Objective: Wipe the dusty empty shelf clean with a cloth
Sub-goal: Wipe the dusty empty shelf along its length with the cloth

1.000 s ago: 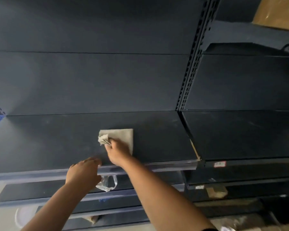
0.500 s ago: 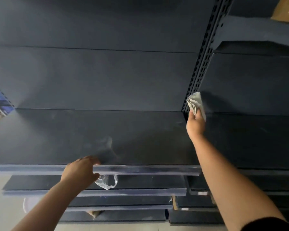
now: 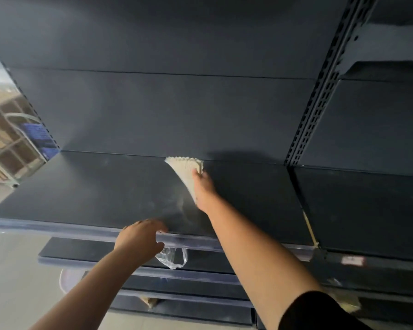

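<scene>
Dark metal shop shelving fills the view, with a perforated upright (image 3: 320, 91) dividing two bays and a plain back panel (image 3: 165, 110) rising behind. At the centre is the empty shelf (image 3: 93, 186), its matt top marked with pale dusty smears, most visibly in a greyish patch just left of the right forearm.

The right hand (image 3: 202, 189) reaches deep across the shelf and grips a folded beige cloth (image 3: 185, 171), fingers closed over its near edge. The cloth fans out to the left and back, its far edge lying at the seam where shelf meets back panel, probably so that the rear strip gets wiped too.

The left hand (image 3: 141, 236) rests on the shelf's front lip (image 3: 57, 228), fingers curled over the edge and a crumpled piece of clear plastic (image 3: 173, 257) hanging from beneath it. Whether it actually pinches the plastic or merely covers it I cannot tell. That hand seems placed there to brace the body during the long reach.

Lower shelves (image 3: 93, 248) step out below. Judging by the remaining smears, wiping is under way but not finished.
</scene>
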The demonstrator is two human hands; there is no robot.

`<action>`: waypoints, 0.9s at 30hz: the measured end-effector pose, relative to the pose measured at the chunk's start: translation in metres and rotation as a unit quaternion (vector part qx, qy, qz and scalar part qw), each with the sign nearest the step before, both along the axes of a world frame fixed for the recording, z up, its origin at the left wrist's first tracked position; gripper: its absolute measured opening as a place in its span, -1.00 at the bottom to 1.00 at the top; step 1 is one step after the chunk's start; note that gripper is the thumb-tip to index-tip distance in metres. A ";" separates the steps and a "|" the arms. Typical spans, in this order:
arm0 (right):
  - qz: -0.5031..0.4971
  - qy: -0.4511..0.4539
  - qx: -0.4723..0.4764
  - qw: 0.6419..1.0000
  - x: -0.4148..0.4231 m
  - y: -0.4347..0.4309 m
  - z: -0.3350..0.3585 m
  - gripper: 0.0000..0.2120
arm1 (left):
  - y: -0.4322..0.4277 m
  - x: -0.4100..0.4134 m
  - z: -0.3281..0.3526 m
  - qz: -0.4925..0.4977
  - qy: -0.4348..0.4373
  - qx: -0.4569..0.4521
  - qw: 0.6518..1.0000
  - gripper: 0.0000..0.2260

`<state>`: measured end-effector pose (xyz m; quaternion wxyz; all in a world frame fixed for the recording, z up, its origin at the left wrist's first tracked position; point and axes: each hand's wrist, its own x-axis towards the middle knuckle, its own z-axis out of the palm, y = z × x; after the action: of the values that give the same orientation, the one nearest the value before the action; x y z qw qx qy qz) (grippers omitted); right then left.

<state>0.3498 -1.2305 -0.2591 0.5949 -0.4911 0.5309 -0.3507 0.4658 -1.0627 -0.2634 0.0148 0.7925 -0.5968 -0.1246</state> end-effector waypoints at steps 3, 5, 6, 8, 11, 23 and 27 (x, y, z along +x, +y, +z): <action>-0.072 -0.222 0.154 0.960 -0.001 0.000 0.020 -0.70 | 0.001 0.003 -0.002 -0.009 0.012 -0.004 1.000 -0.67; -0.100 -0.232 0.133 0.958 -0.024 -0.001 0.030 -0.80 | 0.004 0.002 -0.005 -0.023 0.007 -0.009 1.000 -0.64; -0.126 -0.227 0.106 0.960 -0.037 -0.002 0.032 -0.83 | 0.006 0.003 -0.006 -0.033 0.006 -0.014 0.999 -0.62; -0.188 -0.220 0.035 0.957 -0.065 -0.004 0.035 -0.88 | 0.010 0.007 -0.007 -0.055 0.017 -0.024 0.998 -0.59; -0.263 -0.059 -0.118 0.956 -0.112 0.002 0.031 -0.74 | 0.017 0.020 -0.008 -0.085 0.043 -0.023 0.995 -0.55; 0.066 0.504 -0.255 0.822 -0.024 0.077 -0.033 -0.65 | 0.043 0.131 -0.010 -0.086 -0.052 -0.069 0.993 -0.58; 0.097 0.394 -0.210 0.889 0.087 0.113 -0.022 -0.68 | 0.052 0.169 -0.009 -0.056 -0.067 -0.073 0.993 -0.59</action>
<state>0.4368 -1.1179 -0.2807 0.2503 -0.7517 0.5853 -0.1720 0.6348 -1.0111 -0.2726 0.0254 0.7613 -0.6473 -0.0275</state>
